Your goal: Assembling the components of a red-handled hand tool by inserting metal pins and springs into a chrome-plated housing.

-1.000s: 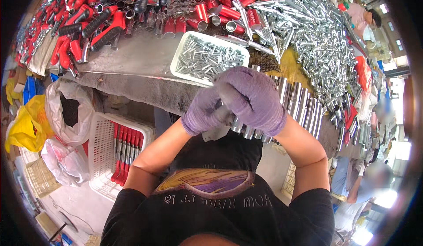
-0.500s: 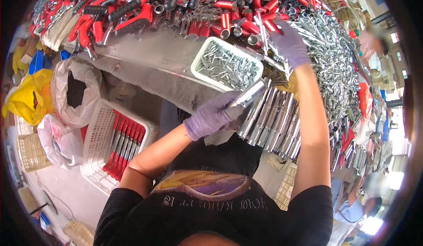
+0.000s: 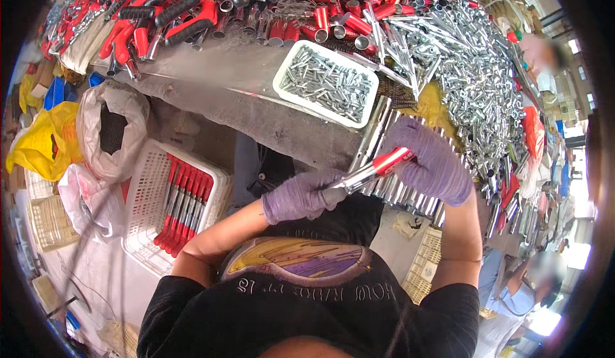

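Note:
My left hand [image 3: 300, 198], in a purple knit glove, is closed round one end of a chrome tube [image 3: 360, 178]. The tube slants up to the right in front of my chest. At its upper end is a red metal sleeve [image 3: 392, 160], gripped in my gloved right hand [image 3: 432, 160]. Sleeve and tube meet in line; how far one sits inside the other cannot be made out. Beneath my right hand lies a row of similar chrome tubes [image 3: 369, 141], partly covered by that hand.
A white tray [image 3: 356, 123] of small metal pins stands on the bench. Red and black-gripped parts [image 3: 192, 24] pile up behind it, loose silver parts [image 3: 480, 82] to the right. At lower left, a white basket [image 3: 138, 214] holds red-and-silver tools, beside white and yellow sacks [image 3: 48, 143].
My right hand has come down from the red parts pile with a red sleeve, to the tube's end. My left hand has lowered slightly toward my chest with the tube.

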A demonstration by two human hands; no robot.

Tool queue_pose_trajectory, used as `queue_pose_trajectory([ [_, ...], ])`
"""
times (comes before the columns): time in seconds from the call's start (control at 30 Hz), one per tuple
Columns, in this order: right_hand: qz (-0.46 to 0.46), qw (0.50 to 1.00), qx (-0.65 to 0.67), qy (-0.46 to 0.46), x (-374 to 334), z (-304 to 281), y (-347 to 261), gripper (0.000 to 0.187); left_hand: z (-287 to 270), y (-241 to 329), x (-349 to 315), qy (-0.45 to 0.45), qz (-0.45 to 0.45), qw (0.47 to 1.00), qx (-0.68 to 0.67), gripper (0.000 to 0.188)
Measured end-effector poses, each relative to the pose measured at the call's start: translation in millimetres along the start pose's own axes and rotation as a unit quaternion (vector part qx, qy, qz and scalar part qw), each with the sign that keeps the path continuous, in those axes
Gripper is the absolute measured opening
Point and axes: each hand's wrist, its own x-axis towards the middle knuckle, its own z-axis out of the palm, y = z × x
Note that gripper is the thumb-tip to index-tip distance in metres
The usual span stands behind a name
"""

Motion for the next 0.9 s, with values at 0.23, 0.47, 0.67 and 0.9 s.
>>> queue_pose_trajectory([
  [0.23, 0.176, 0.941, 0.229, 0.176, 2.0, 47.8, -11.8, 0.024, 6.7, -12.4, -8.1, 0.022, 0.004, 1.0, -0.015, 0.05],
  [0.47, 0.032, 0.992, 0.09, 0.081, 6.0, 50.2, -3.1, 0.03, 8.6, -2.8, -8.0, 0.067, 0.094, 0.993, 0.037, 0.042],
  [0.67, 0.282, 0.871, -0.398, -0.051, 36.7, -34.8, 81.4, 0.026, 2.2, 4.1, -6.2, 0.115, 0.117, 0.984, 0.068, 0.041],
  [0.9, 0.313, 0.879, -0.331, -0.14, 36.3, -40.9, 125.3, 0.032, -9.7, -4.5, -18.1, 0.176, 0.117, 0.977, 0.019, 0.035],
])
